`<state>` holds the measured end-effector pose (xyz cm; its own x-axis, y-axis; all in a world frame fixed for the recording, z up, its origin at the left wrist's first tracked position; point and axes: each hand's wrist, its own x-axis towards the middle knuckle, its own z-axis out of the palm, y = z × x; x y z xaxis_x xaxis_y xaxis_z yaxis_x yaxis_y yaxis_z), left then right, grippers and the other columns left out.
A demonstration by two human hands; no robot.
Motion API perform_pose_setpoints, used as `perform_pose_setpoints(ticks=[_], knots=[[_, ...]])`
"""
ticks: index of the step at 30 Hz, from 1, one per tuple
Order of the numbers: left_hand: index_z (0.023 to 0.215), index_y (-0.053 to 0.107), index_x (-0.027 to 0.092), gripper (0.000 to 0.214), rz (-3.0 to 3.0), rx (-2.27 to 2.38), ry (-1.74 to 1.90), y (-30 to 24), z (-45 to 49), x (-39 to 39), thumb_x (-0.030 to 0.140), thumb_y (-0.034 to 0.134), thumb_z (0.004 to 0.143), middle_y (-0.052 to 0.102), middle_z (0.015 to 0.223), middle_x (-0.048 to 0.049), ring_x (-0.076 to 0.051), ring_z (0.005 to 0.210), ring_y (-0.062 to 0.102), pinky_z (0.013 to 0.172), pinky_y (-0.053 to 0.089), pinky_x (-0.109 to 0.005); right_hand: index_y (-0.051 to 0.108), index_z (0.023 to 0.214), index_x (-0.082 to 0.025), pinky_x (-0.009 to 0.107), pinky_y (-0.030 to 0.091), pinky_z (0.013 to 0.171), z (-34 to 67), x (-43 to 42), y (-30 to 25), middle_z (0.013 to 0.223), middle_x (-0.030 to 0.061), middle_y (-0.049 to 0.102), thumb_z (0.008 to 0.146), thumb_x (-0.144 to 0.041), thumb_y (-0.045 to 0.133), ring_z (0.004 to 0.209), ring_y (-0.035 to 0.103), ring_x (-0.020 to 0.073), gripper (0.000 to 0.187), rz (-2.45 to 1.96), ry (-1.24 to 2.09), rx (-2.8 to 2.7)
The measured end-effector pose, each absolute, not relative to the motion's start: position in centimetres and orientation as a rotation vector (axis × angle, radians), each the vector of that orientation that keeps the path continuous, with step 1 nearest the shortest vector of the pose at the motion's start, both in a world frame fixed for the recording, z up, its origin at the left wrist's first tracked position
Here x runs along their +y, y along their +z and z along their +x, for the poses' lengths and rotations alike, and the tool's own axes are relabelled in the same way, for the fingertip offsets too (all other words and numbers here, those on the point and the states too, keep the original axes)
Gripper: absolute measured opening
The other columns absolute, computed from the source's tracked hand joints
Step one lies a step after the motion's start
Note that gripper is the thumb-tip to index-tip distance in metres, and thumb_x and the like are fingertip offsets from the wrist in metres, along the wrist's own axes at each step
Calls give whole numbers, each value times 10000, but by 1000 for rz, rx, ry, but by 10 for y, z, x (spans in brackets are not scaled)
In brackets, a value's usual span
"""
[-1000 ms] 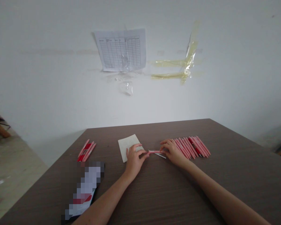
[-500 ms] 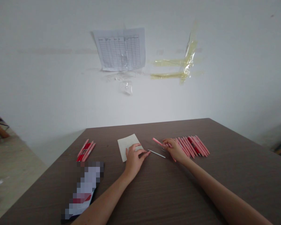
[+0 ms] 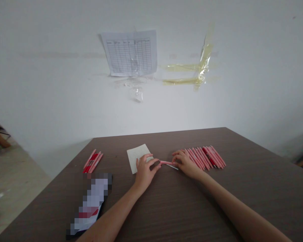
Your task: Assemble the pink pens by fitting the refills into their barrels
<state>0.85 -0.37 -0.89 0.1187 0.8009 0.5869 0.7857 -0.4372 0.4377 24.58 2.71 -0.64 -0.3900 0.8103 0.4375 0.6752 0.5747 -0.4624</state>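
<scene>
Between my two hands a pink pen barrel (image 3: 167, 163) lies nearly level, just above the table. Its right end is in the fingers of my right hand (image 3: 186, 164), which is closed on it. The thumb and forefinger of my left hand (image 3: 144, 168) pinch around the barrel's left end. A thin whitish pen refill (image 3: 173, 167) shows below the barrel, slanting down to the right, and its left part is hidden. Under my left fingers is a cream square of paper or card (image 3: 133, 155). A row of pink pens (image 3: 198, 158) lies right beside my right hand.
A small group of pink and red pens (image 3: 93, 162) lies at the left of the brown table (image 3: 151, 215). Nearer stands a blurred-out long pouch or packet (image 3: 94, 198) by my left forearm. A wall with a taped sheet (image 3: 131, 53) rises behind the table.
My right hand has moved slightly left and turned the pink barrel from slanted to nearly level, bringing its far end to my left fingers. My left fingertips have parted a little around it.
</scene>
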Motion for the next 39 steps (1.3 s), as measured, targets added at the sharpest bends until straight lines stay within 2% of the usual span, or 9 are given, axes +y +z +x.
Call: perform_pose_setpoints(ticks=[7, 12, 15, 20, 25, 33, 39], knots=[[897, 754, 345, 105, 2335, 1625, 1179, -3, 10, -7, 331, 672, 831, 591, 1214, -39, -260, 1185, 526, 1098, 233, -626, 692, 843, -221, 462, 323, 1052, 243, 24, -7, 1141, 82, 595, 867, -207, 614, 1164, 453, 249, 83, -1108, 277, -2237], [892, 754, 342, 104, 2327, 1615, 1193, -6, 10, -6, 335, 667, 835, 595, 1221, -40, -252, 1183, 526, 1102, 209, -633, 721, 1018, -254, 462, 308, 1071, 238, 16, -2, 1164, 80, 600, 883, -290, 627, 1171, 452, 252, 168, -1055, 293, -2279], [901, 753, 348, 109, 2325, 1610, 1189, -7, 10, -6, 352, 670, 829, 601, 1224, -38, -255, 1184, 523, 1101, 212, -633, 748, 963, -276, 467, 289, 1079, 235, 12, 2, 1124, 63, 622, 886, -309, 627, 1138, 477, 250, 147, -1042, 301, -2309], [915, 749, 343, 129, 2297, 1665, 1202, -6, 10, -4, 390, 676, 820, 612, 1206, -43, -261, 1161, 541, 1088, 236, -636, 763, 918, -258, 396, 403, 930, 236, 16, 5, 928, 61, 643, 870, -340, 641, 982, 534, 233, 154, -1104, 335, -2245], [927, 744, 324, 176, 2247, 1710, 1217, -6, 10, -4, 436, 673, 811, 618, 1183, -51, -260, 1143, 554, 1086, 249, -629, 763, 893, -243, 359, 411, 838, 247, 28, 2, 797, 36, 685, 862, -383, 622, 853, 569, 215, 201, -1155, 357, -2140], [903, 748, 309, 168, 2241, 1722, 1208, -3, 10, -5, 428, 663, 822, 625, 1172, -53, -263, 1130, 564, 1072, 271, -623, 708, 734, -201, 327, 405, 793, 260, 41, -7, 782, 26, 699, 824, -297, 617, 841, 596, 213, 160, -1254, 322, -2047], [891, 750, 307, 146, 2231, 1743, 1200, -3, 10, -5, 407, 669, 822, 637, 1168, -51, -264, 1120, 566, 1065, 294, -619, 706, 775, -208, 337, 428, 836, 260, 38, -9, 885, 54, 681, 808, -308, 644, 951, 585, 237, 122, -1278, 279, -2062]])
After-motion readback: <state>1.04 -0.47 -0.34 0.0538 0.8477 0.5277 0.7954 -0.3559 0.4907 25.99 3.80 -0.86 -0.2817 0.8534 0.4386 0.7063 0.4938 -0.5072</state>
